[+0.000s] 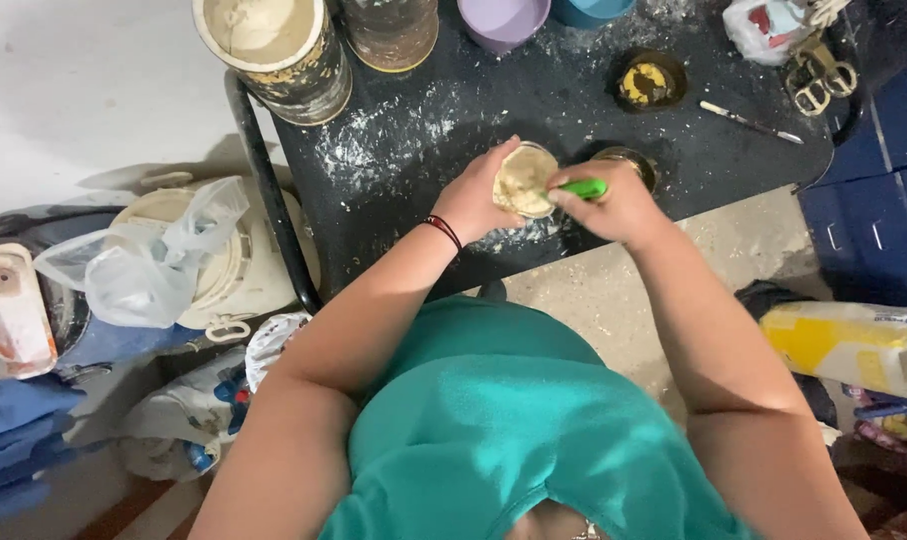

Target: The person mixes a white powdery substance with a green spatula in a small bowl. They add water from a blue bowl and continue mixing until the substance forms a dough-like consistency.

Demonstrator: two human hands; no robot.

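A small round cup (pixel 523 180) filled with pale dough or paste sits near the front edge of a dark, flour-dusted table (pixel 574 110). My left hand (pixel 471 200) grips the cup's left side. My right hand (pixel 614 205) is closed around a green-handled tool (pixel 584 187) whose tip reaches into the paste. Another small round cup (pixel 634 160) shows just behind my right hand, mostly hidden.
On the table stand a large bucket of pale paste (pixel 274 50), a jar (pixel 392 30), a purple cup (pixel 504 18), a small tin with yellow stuff (pixel 650 82), a knife (pixel 752 122). A white lidded bucket with plastic bag (pixel 189 260) sits on the floor left; a yellow-and-white sack (pixel 854 345) lies right.
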